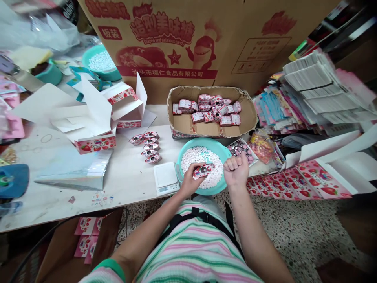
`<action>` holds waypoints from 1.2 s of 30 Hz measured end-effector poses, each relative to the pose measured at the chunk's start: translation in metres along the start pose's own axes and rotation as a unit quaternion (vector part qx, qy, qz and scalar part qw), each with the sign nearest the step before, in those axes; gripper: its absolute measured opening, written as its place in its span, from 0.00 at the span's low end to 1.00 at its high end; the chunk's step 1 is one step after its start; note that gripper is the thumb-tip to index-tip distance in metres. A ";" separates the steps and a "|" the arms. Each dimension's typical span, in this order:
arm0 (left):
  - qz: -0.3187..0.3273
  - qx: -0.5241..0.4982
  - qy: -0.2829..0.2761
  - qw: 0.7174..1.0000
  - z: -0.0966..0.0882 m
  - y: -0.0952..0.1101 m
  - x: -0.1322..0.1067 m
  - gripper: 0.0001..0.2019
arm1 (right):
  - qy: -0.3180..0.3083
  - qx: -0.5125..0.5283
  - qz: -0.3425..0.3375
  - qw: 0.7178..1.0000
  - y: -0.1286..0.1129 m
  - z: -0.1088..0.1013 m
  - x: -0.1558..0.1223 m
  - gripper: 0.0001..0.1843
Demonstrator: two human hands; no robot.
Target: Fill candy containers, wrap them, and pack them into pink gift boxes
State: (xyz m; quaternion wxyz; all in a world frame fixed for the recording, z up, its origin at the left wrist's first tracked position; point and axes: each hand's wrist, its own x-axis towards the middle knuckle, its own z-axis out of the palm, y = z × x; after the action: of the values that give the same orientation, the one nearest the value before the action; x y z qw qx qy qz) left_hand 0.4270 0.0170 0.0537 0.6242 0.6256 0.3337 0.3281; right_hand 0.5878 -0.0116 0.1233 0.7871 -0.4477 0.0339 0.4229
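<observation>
My left hand (pixel 193 179) pinches a small strawberry-print candy box (pixel 204 170), its opening facing up, above a teal basin (pixel 179 154). White and pale pink candies (pixel 216 161) fill the basin. At the basin's right rim my right hand (pixel 236 169) is closed in a fist, and what it holds, if anything, is hidden. Just left of the basin lies a white digital scale (pixel 164 177). Several open candy boxes (pixel 151 146) like the held one stand in a row beyond the scale. Behind the basin, a cut-down cardboard box (pixel 203 129) contains more small printed boxes (pixel 216 108).
A tray of small dark and pink pieces (pixel 243 151) sits right of the basin. Large strawberry-print cartons (pixel 96 144) stand open at left. A tall cardboard carton (pixel 176 43) blocks the back. Stacked packaging (pixel 316 86) and printed sheets (pixel 309 179) crowd the right.
</observation>
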 end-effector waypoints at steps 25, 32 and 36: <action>-0.123 0.257 0.203 0.937 -0.142 -0.076 -0.058 0.16 | 0.125 -0.012 0.191 0.973 0.039 -0.070 0.019 0.24; -0.119 0.259 0.190 0.939 -0.144 -0.109 -0.057 0.15 | 0.147 -0.002 0.219 0.965 0.040 -0.076 0.014 0.23; -0.104 0.284 0.164 0.939 -0.147 -0.116 -0.059 0.19 | 0.141 0.008 0.221 0.965 0.039 -0.082 0.009 0.22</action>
State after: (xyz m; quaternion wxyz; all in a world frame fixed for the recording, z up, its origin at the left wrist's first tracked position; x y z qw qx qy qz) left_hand 0.2711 0.0505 -0.0613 0.3881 0.6761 0.5740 0.2505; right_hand 0.5930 -0.0564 0.0443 0.6648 -0.4780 0.2463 0.5186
